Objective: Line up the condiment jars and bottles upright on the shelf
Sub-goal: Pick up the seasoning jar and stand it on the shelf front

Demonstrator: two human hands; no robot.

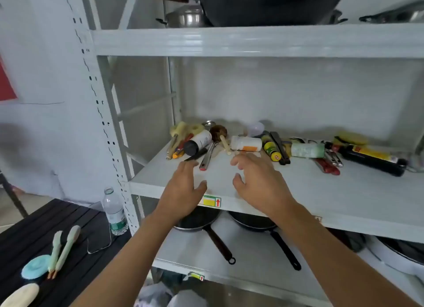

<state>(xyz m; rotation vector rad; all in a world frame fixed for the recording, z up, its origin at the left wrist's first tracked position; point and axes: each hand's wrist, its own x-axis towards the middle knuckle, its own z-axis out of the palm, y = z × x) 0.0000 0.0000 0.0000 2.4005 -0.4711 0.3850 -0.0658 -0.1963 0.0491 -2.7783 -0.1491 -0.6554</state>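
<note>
Several condiment containers lie on their sides along the back of the white shelf [298,187]. From left: a white bottle with a black cap [199,142], a white jar with an orange label [246,143], a small yellow-green bottle [271,151], a pale green jar [307,150] and a dark sauce bottle [369,158]. My left hand [183,189] hovers open over the shelf's front, just short of the black-capped bottle. My right hand [257,180] is open too, its fingertips close to the orange-label jar. Neither hand touches anything.
Utensils, tongs [278,148], red-handled tools [327,165] and a spoon [207,156] are mixed among the bottles. Frying pans [199,221] sit on the shelf below; a wok [263,3] and pots above. A water bottle [114,211] stands on the black table at left.
</note>
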